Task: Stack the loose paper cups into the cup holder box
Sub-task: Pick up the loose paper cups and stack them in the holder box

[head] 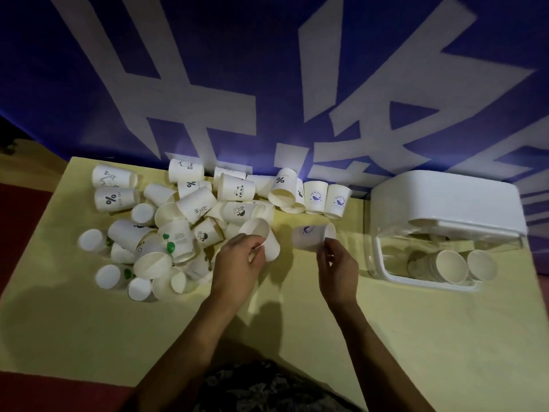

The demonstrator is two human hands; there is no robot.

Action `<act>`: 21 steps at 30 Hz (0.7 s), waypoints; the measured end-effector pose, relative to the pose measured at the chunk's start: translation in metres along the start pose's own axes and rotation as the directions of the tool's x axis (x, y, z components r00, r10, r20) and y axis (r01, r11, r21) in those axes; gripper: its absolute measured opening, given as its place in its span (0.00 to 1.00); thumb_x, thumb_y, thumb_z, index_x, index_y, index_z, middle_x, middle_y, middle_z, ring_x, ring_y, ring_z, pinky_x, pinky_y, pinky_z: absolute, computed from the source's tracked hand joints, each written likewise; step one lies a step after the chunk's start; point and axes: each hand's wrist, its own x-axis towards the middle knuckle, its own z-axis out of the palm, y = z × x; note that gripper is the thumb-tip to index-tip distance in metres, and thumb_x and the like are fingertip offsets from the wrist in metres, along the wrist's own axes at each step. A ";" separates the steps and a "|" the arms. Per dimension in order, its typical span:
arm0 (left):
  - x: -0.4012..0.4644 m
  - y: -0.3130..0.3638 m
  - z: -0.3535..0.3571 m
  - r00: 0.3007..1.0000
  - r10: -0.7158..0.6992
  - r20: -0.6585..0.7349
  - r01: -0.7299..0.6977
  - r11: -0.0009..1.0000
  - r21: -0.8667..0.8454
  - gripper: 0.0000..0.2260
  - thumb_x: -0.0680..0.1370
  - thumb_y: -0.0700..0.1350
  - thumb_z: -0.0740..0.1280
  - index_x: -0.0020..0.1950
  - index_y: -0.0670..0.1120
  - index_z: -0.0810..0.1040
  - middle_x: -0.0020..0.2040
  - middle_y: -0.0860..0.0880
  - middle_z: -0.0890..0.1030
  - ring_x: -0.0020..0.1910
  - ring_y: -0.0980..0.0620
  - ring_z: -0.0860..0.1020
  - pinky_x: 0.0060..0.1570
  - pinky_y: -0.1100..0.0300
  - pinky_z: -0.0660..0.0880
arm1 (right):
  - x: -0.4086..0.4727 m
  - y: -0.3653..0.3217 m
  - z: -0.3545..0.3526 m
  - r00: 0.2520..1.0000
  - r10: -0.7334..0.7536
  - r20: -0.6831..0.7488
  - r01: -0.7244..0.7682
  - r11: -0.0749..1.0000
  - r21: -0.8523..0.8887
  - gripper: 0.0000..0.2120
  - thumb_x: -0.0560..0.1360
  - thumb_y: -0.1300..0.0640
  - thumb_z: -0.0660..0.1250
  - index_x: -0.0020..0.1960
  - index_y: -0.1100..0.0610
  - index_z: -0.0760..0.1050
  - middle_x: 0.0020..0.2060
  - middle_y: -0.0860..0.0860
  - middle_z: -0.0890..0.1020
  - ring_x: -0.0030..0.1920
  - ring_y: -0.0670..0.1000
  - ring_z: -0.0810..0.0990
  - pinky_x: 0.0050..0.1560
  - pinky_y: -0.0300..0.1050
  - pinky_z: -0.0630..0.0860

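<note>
A heap of loose white paper cups [178, 221] with small prints covers the left and back of the yellow table [416, 337]. My left hand [237, 263] pinches the rim of one white cup [263, 239] at the heap's right edge. A blurred cup with a blue print [312, 236] is in my right hand [337, 266], fingers at its rim, just above the table. The cup holder box [445, 203], clear with a white lid, lies on its side at the right. Inside it two stacks of cups [451, 264] show their open mouths.
A blue banner with large white characters [267, 84] hangs right behind the table. Two upright cups with blue prints [326, 197] stand between the heap and the box. Red floor [23, 209] shows at the left. Dark patterned clothing [252, 388] is at the near edge.
</note>
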 end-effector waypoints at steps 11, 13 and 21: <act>-0.018 0.102 0.069 0.972 0.229 0.050 -0.233 0.967 0.106 0.04 0.76 0.40 0.68 0.47 0.46 0.82 0.41 0.51 0.79 0.39 0.51 0.75 0.41 0.58 0.72 | -0.021 0.051 -0.122 0.962 -0.261 -0.075 0.242 0.950 -0.196 0.04 0.75 0.64 0.69 0.49 0.58 0.81 0.42 0.52 0.83 0.44 0.55 0.78 0.39 0.44 0.74; -0.022 0.123 0.087 0.965 0.257 0.054 -0.261 0.962 0.079 0.05 0.76 0.40 0.67 0.48 0.45 0.82 0.43 0.50 0.81 0.41 0.51 0.77 0.42 0.57 0.75 | -0.020 0.066 -0.145 0.962 -0.254 -0.098 0.232 0.953 -0.196 0.05 0.75 0.64 0.68 0.50 0.58 0.81 0.42 0.52 0.83 0.44 0.55 0.78 0.39 0.45 0.75; -0.031 0.215 0.162 0.922 0.375 0.097 -0.377 0.926 -0.006 0.06 0.77 0.39 0.66 0.49 0.44 0.82 0.45 0.50 0.82 0.44 0.52 0.78 0.45 0.56 0.76 | -0.005 0.131 -0.229 0.944 -0.239 -0.228 0.182 0.952 -0.246 0.05 0.75 0.67 0.68 0.50 0.61 0.80 0.40 0.55 0.82 0.43 0.58 0.79 0.39 0.44 0.74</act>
